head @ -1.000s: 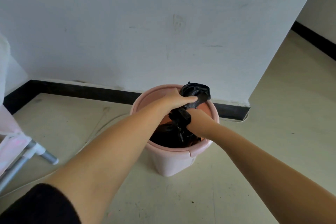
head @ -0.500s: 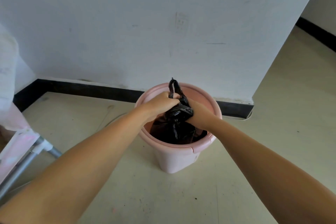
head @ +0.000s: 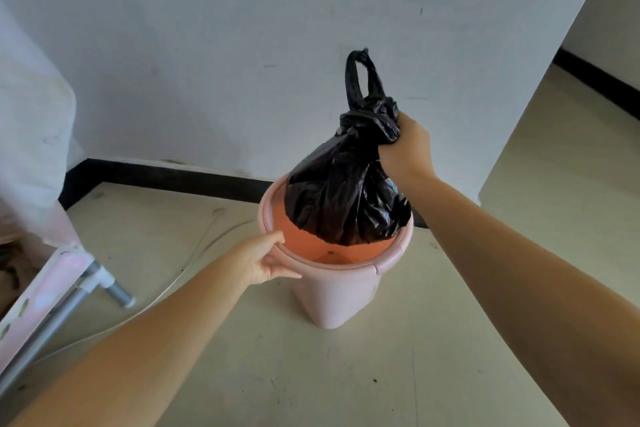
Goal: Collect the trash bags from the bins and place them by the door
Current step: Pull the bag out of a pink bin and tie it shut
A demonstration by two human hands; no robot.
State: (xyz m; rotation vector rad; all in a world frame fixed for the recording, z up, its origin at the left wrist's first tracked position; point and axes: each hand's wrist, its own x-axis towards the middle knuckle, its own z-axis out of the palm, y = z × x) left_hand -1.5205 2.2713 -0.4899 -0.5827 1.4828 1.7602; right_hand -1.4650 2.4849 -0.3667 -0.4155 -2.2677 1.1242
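Above the bin [head: 332,291], half lifted out of it, hangs the black bag [head: 346,198]: its bottom sits below the rim on the far side, its knotted neck is well above. The right hand [head: 405,146] is clenched round the knot from the bag's three o'clock side, and a loop of twisted plastic stands up past the fist toward twelve. The left hand [head: 266,258] grips the bin's rim at about nine o'clock, thumb laid along the top edge, fingers pressed to the outer wall. The bin is pink outside and orange within, and part of its bare floor shows beneath the bag. It stands on a pale floor [head: 346,374] close to a white wall [head: 242,62] with a black skirting [head: 166,177]. At eight o'clock from the bin a thin white cable [head: 194,253] trails over the floor, and beyond it stand the grey legs of a rack [head: 69,302] draped with pale cloth [head: 31,135]. At two o'clock the wall ends in a corner.
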